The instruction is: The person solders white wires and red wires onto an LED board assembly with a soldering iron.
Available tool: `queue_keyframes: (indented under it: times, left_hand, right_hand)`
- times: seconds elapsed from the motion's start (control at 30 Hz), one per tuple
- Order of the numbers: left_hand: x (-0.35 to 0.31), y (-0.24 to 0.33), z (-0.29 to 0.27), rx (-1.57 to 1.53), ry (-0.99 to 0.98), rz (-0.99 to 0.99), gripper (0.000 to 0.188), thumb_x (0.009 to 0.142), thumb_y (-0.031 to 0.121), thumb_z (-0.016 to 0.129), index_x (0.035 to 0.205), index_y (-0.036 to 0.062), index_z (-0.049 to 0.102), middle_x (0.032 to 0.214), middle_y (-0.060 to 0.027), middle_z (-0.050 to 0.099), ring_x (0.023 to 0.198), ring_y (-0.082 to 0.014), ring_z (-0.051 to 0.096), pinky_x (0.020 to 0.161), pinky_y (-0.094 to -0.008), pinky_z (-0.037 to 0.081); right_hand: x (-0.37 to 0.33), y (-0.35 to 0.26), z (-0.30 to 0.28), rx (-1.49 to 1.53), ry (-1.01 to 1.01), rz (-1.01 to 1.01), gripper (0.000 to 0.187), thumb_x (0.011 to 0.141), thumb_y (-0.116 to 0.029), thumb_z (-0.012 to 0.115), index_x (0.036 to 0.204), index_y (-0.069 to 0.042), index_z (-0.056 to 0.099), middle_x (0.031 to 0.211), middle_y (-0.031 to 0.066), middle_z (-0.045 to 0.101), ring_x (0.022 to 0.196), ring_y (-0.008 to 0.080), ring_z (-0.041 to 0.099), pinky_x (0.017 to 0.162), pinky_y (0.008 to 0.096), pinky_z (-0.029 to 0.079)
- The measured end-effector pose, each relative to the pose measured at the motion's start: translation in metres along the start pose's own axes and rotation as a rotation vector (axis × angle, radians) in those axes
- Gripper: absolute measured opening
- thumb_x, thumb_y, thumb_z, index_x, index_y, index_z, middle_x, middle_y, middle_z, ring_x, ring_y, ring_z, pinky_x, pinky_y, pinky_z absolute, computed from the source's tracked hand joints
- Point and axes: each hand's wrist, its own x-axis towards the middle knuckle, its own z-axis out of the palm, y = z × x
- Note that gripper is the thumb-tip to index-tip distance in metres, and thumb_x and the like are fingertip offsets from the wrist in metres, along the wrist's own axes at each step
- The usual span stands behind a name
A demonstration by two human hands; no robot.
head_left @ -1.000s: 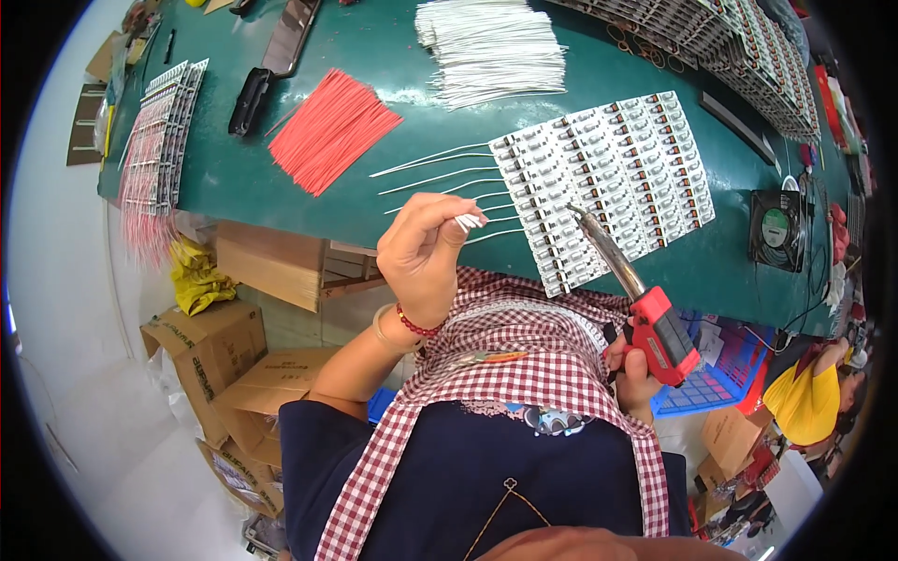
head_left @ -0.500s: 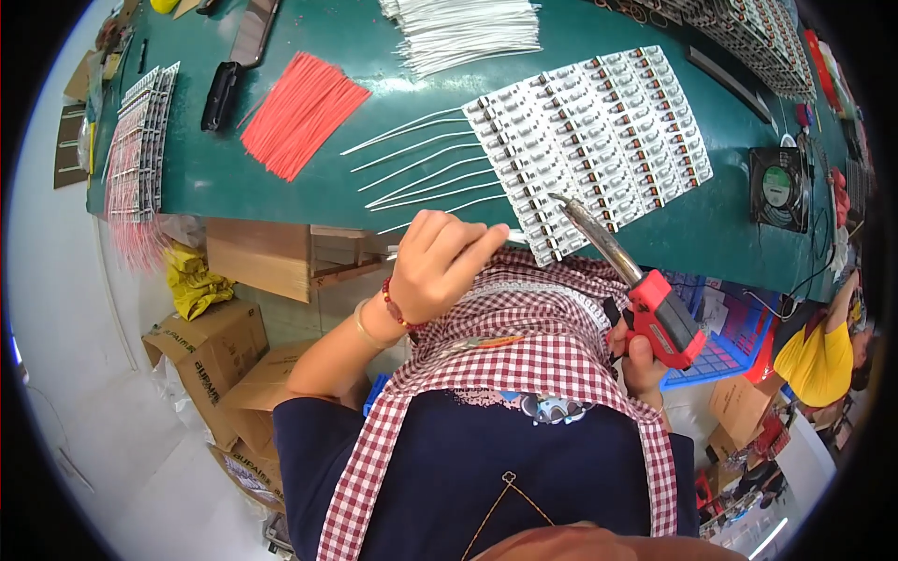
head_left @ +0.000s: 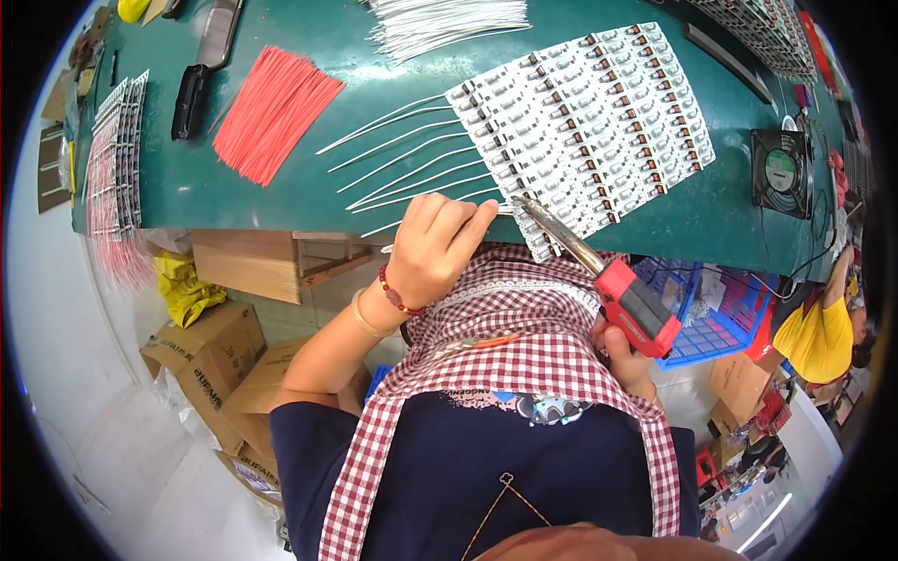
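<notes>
My left hand (head_left: pixel 432 251) is closed in a pinch on a thin white wire (head_left: pixel 505 209), whose end reaches the left edge of a white circuit board panel (head_left: pixel 599 122). In my right hand (head_left: pixel 625 363) is a soldering iron (head_left: pixel 638 307) with a red and black handle. Its metal tip rests at or just over the panel's left edge, close to the wire's end; whether they touch I cannot tell. Several white wires (head_left: pixel 404 159) stick out leftward from that same edge, above my left hand. The panel carries rows of small components.
A bundle of red wires (head_left: pixel 278 114) lies left on the green table (head_left: pixel 374 84), with a bundle of white wires (head_left: pixel 454 23) at the far side. Wired panels (head_left: pixel 117 164) stand at the left edge. A small fan (head_left: pixel 782 173) sits at right, a blue basket (head_left: pixel 716 323) below it.
The soldering iron's tip has moved left across the panel to its edge. My left hand has brought the white wire closer to the tip. The whole view has shifted slightly.
</notes>
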Motion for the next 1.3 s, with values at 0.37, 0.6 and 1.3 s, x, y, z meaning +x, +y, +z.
queue_keyframes:
  times: [0.37, 0.6, 1.3]
  left_hand:
    - [0.004, 0.003, -0.003, 0.002, -0.074, -0.043, 0.042, 0.064, -0.003, 0.064, 0.105, -0.0009, 0.070, 0.083, -0.0044, 0.057, 0.072, -0.0204, 0.052, 0.064, -0.0334, 0.040]
    - [0.004, 0.005, -0.005, 0.025, -0.102, -0.053, 0.040, 0.065, -0.001, 0.064, 0.104, -0.0016, 0.069, 0.083, -0.0046, 0.056, 0.072, -0.0202, 0.052, 0.063, -0.0337, 0.040]
    - [0.003, 0.005, -0.005, 0.028, -0.104, -0.042, 0.039, 0.066, 0.000, 0.065, 0.104, -0.0022, 0.069, 0.083, -0.0050, 0.055, 0.072, -0.0204, 0.052, 0.064, -0.0337, 0.041]
  right_hand:
    - [0.002, -0.009, -0.001, -0.251, 0.019, -0.032, 0.016, 0.082, -0.019, 0.070, 0.088, -0.004, 0.070, 0.077, 0.0078, 0.067, 0.068, 0.0231, 0.064, 0.061, 0.0335, 0.049]
    - [-0.005, -0.013, -0.005, -0.177, -0.050, -0.073, 0.039, 0.096, -0.036, 0.061, 0.097, 0.002, 0.060, 0.074, 0.0034, 0.058, 0.064, 0.0107, 0.051, 0.059, 0.0267, 0.040]
    - [-0.002, -0.024, -0.003, -0.279, 0.021, -0.119, 0.023, 0.084, -0.024, 0.070, 0.090, -0.002, 0.070, 0.076, 0.0076, 0.067, 0.067, 0.0211, 0.065, 0.059, 0.0318, 0.050]
